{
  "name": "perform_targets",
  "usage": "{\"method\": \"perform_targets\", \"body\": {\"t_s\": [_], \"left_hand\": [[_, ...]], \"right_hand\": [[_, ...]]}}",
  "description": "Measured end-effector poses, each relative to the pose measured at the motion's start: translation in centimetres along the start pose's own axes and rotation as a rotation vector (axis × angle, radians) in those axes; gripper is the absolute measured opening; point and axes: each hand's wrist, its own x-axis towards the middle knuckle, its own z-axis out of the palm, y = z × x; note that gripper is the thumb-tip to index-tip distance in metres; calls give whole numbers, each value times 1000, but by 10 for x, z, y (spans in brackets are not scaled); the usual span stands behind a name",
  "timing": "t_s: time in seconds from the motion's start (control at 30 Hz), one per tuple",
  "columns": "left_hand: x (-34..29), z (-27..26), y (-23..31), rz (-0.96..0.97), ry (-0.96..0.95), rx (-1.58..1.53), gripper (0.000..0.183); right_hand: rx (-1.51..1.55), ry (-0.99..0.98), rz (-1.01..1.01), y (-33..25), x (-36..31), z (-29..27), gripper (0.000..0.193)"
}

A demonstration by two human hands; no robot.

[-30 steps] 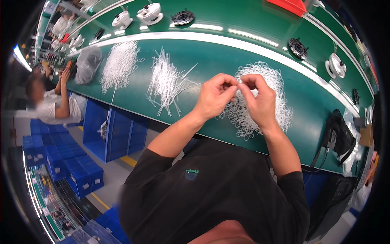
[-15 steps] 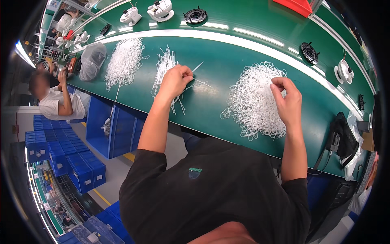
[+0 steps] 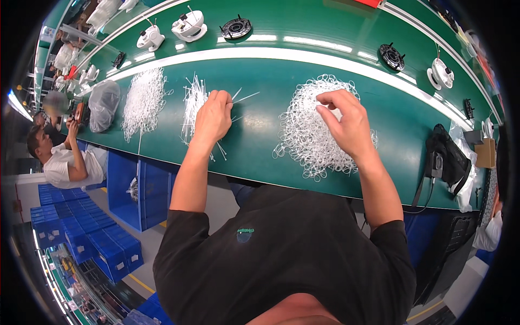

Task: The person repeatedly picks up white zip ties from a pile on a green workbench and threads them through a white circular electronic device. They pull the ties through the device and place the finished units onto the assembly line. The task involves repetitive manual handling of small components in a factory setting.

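My left hand (image 3: 214,116) is over a pile of straight white cable ties (image 3: 192,103), fingers bunched and pointing down. A few ties stick out past its fingertips, and it seems to pinch one; the contact is partly hidden. To the right, my right hand (image 3: 346,122) hovers at a large heap of white cable ties closed into loops (image 3: 309,130). Its thumb and forefinger curve toward each other with a small gap, and nothing shows between them. Another heap of white ties (image 3: 143,103) lies farther left on the green table (image 3: 244,157).
White fan-like housings (image 3: 189,26) and black round parts (image 3: 236,27) stand along the back. A plastic bag (image 3: 103,105) lies at left, a black bag (image 3: 448,157) at right. Blue crates (image 3: 122,189) are below left, near a seated person (image 3: 73,162).
The view has shifted, so the table's contents sit differently. My left hand has turned fingers-down into the straight ties. My right hand stays over the looped heap, its thumb and forefinger slightly apart.
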Motion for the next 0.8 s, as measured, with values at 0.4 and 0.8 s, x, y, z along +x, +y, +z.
{"method": "perform_targets", "body": {"t_s": [0.4,0.8], "left_hand": [[3,-20,84,68,-271,-622,9],[-2,36,102,-170,13,-1477,9]], "right_hand": [[-336,47,-413,-12,10,26,15],[713,-209,506,-11,-9,48,10]]}}
